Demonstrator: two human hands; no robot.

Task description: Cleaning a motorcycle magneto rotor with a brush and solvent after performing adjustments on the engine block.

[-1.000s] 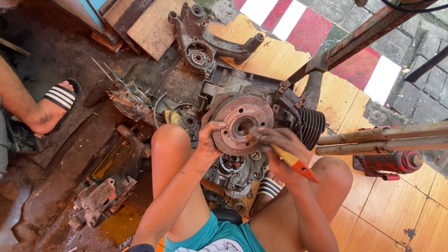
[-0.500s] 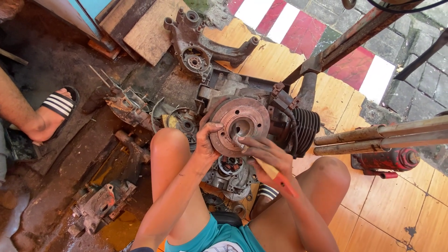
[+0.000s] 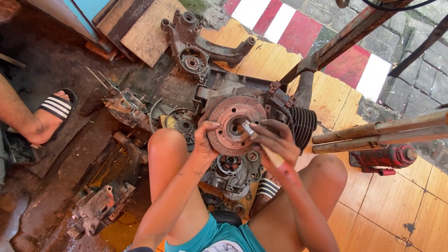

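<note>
I squat over a greasy small engine with a finned cylinder [image 3: 304, 125] on the ground. A rusty round flywheel disc [image 3: 232, 123] faces up on the engine. My left hand [image 3: 205, 139] grips the disc's left rim. My right hand [image 3: 274, 139] holds a tool with a pale handle, its small metal tip [image 3: 248, 128] resting at the disc's centre hole. My knees flank both arms.
Another engine casing [image 3: 192, 43] lies farther off on wooden boards. Loose engine parts [image 3: 99, 206] lie on the oily ground at left. Another person's sandalled foot [image 3: 46, 119] rests at far left. Rusty pipes [image 3: 378, 133] and a red bottle jack [image 3: 385, 157] are at right.
My right hand has drawn in over the disc, bringing the tool tip to its centre hole. The left hand keeps its grip on the rim. The camera has shifted slightly.
</note>
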